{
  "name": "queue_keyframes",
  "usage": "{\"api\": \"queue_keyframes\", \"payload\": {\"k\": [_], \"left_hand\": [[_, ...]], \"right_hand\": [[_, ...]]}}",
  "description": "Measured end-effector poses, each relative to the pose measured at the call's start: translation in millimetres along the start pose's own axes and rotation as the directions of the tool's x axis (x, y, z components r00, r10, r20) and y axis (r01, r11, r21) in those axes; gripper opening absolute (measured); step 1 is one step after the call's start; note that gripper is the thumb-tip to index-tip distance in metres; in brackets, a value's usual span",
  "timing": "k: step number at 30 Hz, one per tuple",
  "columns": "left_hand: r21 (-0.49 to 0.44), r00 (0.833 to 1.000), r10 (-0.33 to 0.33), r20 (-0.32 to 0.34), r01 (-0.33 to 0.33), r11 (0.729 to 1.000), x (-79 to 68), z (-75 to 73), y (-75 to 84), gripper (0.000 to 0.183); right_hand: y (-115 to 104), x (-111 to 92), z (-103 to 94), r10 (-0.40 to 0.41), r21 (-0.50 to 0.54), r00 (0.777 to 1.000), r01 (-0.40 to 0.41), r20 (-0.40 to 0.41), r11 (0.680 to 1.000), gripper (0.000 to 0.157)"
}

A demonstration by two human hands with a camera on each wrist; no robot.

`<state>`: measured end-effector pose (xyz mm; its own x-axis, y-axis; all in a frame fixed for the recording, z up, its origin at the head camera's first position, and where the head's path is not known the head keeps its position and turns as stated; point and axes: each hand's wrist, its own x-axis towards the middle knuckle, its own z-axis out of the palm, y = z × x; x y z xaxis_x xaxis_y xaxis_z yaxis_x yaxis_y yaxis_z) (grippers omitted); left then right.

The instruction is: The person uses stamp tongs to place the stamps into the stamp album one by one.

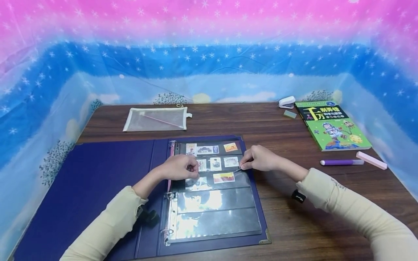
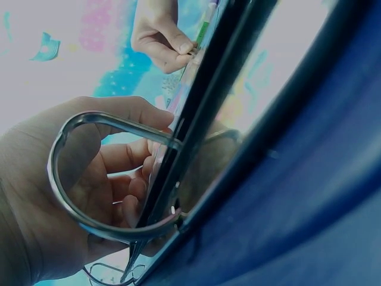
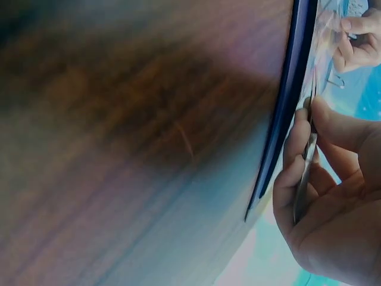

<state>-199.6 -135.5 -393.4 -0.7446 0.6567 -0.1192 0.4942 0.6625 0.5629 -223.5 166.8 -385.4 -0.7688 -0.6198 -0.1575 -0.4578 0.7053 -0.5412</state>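
A stamp album [image 1: 209, 247] lies open, its black pocket page [image 1: 225, 224] bound by metal rings [image 2: 56, 161] on the left. My right hand [image 1: 259, 158] pinches slim metal tweezers [image 3: 302, 185] between thumb and fingers. Their tip reaches the upper right corner of a yellow and red stamp [image 1: 224, 177] in the third row. My left hand [image 1: 179, 167] rests on the left part of the page with loosely bent fingers, partly covering pale stamps [image 1: 197, 183]. Nothing shows in its grasp. More stamps [image 1: 215, 164] sit in the two rows above.
A mesh zip pouch [image 1: 156, 120] lies behind the album. At the back right are a white stapler [image 1: 287, 102], a small greenish block [image 1: 290, 114] and a green book [image 1: 339, 130]. A purple marker [image 1: 341, 162] and a pink bar [image 1: 371, 160] lie to the right.
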Motion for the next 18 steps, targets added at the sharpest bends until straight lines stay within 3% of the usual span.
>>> {"api": "queue_keyframes", "payload": {"k": [8,18], "left_hand": [[0.021,1.000,0.006,-0.015,-0.005,1.000,2.2,2.4,1.3,0.013],[0.016,1.000,-0.010,-0.028,0.011,1.000,2.3,2.5,-1.0,0.020]], "right_hand": [[5,-1,-4.1,-0.065,0.001,0.997,0.065,0.037,0.998,0.009],[11,-2,-5.0,-0.138,0.006,0.990,0.138,0.014,0.990,0.010]]}}
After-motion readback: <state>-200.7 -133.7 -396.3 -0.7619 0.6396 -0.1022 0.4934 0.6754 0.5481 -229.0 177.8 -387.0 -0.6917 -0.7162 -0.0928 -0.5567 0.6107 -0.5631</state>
